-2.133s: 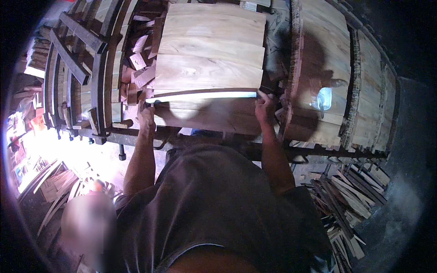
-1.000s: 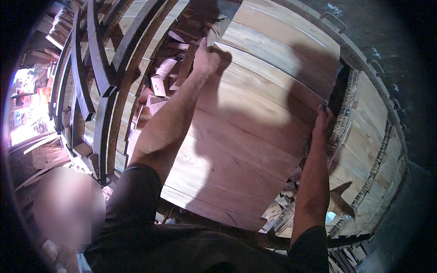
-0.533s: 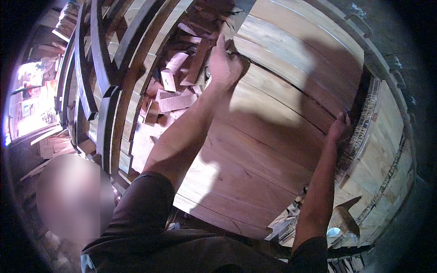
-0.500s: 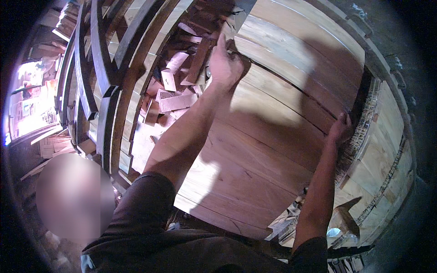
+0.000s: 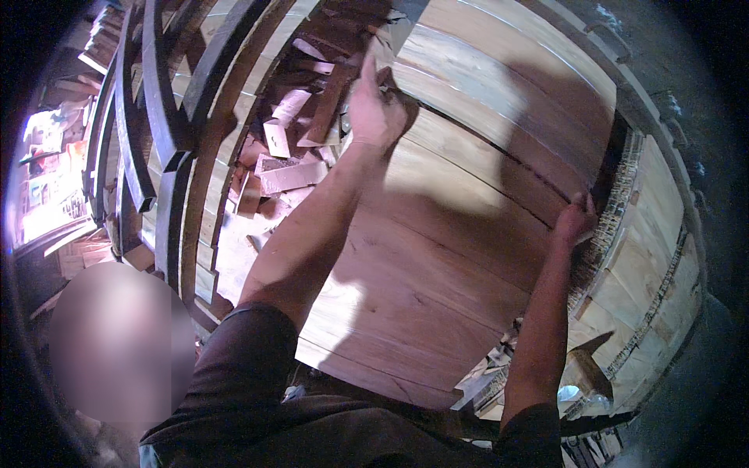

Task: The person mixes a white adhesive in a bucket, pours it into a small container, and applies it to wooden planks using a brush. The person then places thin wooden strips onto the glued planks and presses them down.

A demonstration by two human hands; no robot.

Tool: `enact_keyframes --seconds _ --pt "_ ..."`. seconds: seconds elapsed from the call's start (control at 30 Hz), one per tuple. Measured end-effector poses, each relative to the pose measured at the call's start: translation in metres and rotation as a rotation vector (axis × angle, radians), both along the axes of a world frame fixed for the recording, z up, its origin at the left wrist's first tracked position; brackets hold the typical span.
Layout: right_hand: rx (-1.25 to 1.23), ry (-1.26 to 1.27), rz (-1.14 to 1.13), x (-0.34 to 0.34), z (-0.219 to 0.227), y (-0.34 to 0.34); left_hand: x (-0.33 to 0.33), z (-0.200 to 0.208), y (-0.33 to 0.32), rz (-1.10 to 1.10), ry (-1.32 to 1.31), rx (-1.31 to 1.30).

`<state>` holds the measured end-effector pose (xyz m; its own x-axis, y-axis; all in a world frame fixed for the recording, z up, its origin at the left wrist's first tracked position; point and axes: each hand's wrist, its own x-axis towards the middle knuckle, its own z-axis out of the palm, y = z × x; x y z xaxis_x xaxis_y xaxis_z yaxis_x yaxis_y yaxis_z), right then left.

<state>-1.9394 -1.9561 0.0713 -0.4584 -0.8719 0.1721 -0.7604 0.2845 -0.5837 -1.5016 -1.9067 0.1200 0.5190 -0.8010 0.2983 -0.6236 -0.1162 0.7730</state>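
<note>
Pale wooden boards (image 5: 437, 273) lie side by side in front of me, with a dark gap running between two of them. At the left end of this gap, my left hand (image 5: 377, 113) is closed on a board's end, one digit pointing away from me. My right hand (image 5: 576, 222) grips the right end of the board row near the same gap, its fingers curled over the edge and partly hidden. My arms reach across the boards and shade much of their surface.
Wood offcuts (image 5: 292, 175) are heaped left of the boards. Dark metal bars (image 5: 168, 156) stand further left. More jointed boards (image 5: 640, 234) lie on the right, with a brown block-like piece (image 5: 589, 374) on them. A person, blurred, is at the lower left.
The whole view has shifted slightly, so everything appears a little further left. Both hands keep their places at the board ends.
</note>
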Motion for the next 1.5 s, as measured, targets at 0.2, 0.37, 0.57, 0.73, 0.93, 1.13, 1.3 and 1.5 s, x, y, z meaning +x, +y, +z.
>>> enact_keyframes --seconds 0.2,0.37,0.57,0.73,0.93,1.13,1.3,1.5 --pt "-0.003 0.023 0.015 0.023 0.013 0.003 0.008 -0.014 0.0 -0.088 0.134 -0.087" --pt "-0.052 -0.575 -0.163 -0.012 -0.014 0.012 0.04 -0.008 0.003 -0.26 0.585 0.126" --pt "0.257 -0.428 0.082 -0.025 0.016 0.056 0.046 0.009 0.032 -0.215 0.682 0.297" --pt "0.101 -0.415 0.295 -0.023 0.068 0.088 0.051 0.051 0.044 -0.204 0.563 0.105" --pt "0.051 -0.821 0.295 -0.025 0.09 0.176 0.047 0.114 0.135 -0.159 0.389 0.038" --pt "0.026 -1.542 0.349 0.012 0.118 0.306 0.034 0.094 0.293 -0.104 -0.032 0.019" --pt "-0.003 -1.725 -0.185 0.027 0.141 0.361 0.006 0.1 0.378 0.029 0.209 0.164" --pt "-0.008 -1.748 -0.236 -0.012 0.096 0.381 0.002 0.086 0.421 -0.013 0.087 0.234"
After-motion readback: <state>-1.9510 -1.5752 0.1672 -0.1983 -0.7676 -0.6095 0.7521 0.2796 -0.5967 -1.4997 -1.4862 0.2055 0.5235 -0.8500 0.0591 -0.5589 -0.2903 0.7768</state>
